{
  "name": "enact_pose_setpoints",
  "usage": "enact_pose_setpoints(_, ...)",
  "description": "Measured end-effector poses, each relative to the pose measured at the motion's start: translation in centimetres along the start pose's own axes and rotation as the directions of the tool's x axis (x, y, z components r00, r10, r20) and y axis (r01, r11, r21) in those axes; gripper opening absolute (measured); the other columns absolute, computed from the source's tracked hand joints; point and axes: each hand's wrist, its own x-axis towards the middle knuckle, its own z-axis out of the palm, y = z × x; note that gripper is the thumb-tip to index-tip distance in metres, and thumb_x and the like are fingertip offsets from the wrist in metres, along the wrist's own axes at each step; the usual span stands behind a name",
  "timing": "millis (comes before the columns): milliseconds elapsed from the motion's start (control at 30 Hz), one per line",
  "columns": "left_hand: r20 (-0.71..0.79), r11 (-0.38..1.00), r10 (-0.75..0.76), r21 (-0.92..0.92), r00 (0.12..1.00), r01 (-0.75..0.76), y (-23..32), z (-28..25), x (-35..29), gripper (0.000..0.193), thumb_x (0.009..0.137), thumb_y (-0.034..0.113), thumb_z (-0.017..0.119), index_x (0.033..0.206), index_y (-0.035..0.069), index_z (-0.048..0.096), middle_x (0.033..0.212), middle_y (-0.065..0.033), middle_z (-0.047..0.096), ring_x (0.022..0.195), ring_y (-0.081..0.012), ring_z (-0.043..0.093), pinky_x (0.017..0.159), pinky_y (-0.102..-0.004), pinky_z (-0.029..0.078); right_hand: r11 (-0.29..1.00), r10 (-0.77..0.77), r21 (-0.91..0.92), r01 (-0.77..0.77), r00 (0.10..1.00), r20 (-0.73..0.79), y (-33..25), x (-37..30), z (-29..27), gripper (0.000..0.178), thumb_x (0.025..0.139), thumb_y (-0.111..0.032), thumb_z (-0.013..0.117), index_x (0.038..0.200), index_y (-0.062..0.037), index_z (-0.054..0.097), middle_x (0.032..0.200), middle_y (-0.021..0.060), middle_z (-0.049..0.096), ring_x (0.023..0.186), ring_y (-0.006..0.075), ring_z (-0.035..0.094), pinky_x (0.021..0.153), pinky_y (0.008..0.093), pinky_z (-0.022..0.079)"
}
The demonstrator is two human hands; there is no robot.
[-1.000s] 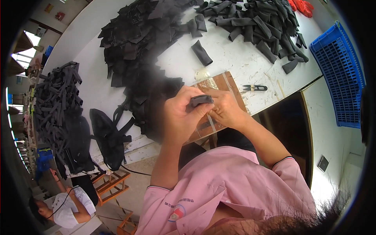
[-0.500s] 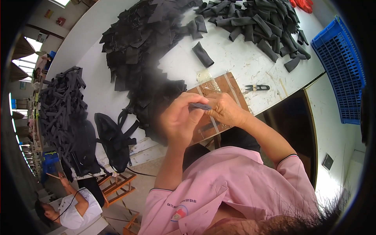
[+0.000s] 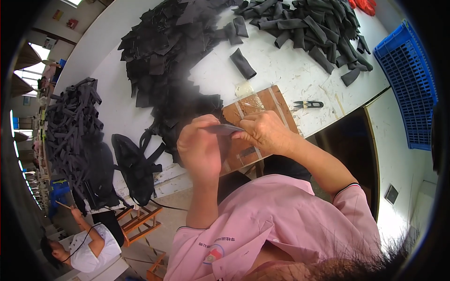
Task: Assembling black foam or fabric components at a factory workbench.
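Note:
A dark grey fabric piece (image 3: 224, 129) stretches between my two hands above a brown board (image 3: 276, 105). My right hand (image 3: 268, 133) pinches its right end between thumb and fingers. My left hand (image 3: 200, 143), a little smeared by motion, is closed on the other end; its fingertips are partly hidden. Beyond and left of the hands spreads a heap of flat black fabric pieces (image 3: 157, 65). One rolled or tube-shaped black piece (image 3: 243, 64) lies alone past the board, and a pile of similar tubes (image 3: 309, 33) is at the far right.
Thread snips (image 3: 308, 104) lie right of the board. A blue plastic basket (image 3: 407, 84) stands at the right. Black strips (image 3: 70, 126) and a black strapped bag (image 3: 132, 168) lie on the left of the white table (image 3: 108, 89). A co-worker (image 3: 96, 248) sits beyond a wooden stool (image 3: 140, 225).
My left hand has moved left, away from the right hand. The fabric piece, mostly hidden in my fingers before, now shows spread out between both hands.

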Motion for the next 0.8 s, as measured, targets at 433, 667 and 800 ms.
enact_pose_setpoints(433, -0.118, -0.161, 0.005, 0.98, 0.993, 0.117, -3.3, -4.4, -3.4, 0.02, 0.07, 0.015, 0.066, 0.085, 0.005, 0.058, 0.084, -0.0088, 0.056, 0.084, -0.0265, 0.05, 0.073, -0.036, 0.041, 0.53, 0.491, 0.837, -0.134, 0.854, -0.174, 2.1, 5.4, -6.2, 0.052, 0.089, -0.048, 0.037, 0.085, -0.0009, 0.057, 0.062, 0.003, 0.051, 0.054, 0.0101, 0.047, 0.053, 0.0228, 0.039)
enact_pose_setpoints(667, 0.06, -0.233, 0.003, 0.971, 0.998, -0.057, -4.7, -6.9, -4.0, 0.014, 0.068, 0.009, 0.066, 0.077, 0.005, 0.057, 0.075, -0.0088, 0.052, 0.074, -0.0275, 0.049, 0.066, -0.0365, 0.041, 0.506, 0.567, 0.66, -0.555, 0.791, 0.231, -1.3, -4.7, 1.9, 0.043, 0.089, -0.037, 0.044, 0.071, 0.0006, 0.055, 0.055, 0.0039, 0.05, 0.051, 0.0092, 0.047, 0.047, 0.0239, 0.037)
enact_pose_setpoints(800, 0.027, -0.247, -0.053, 0.968, 0.998, -0.04, -4.3, -5.7, -3.5, 0.012, 0.07, 0.012, 0.065, 0.077, 0.006, 0.057, 0.077, -0.0088, 0.054, 0.078, -0.0276, 0.05, 0.066, -0.0364, 0.042, 0.462, 0.589, 0.62, -0.634, 0.742, 0.32, -1.6, -6.8, 4.4, 0.043, 0.089, -0.035, 0.044, 0.072, 0.0016, 0.056, 0.054, 0.0044, 0.051, 0.05, 0.0096, 0.047, 0.046, 0.0249, 0.038)
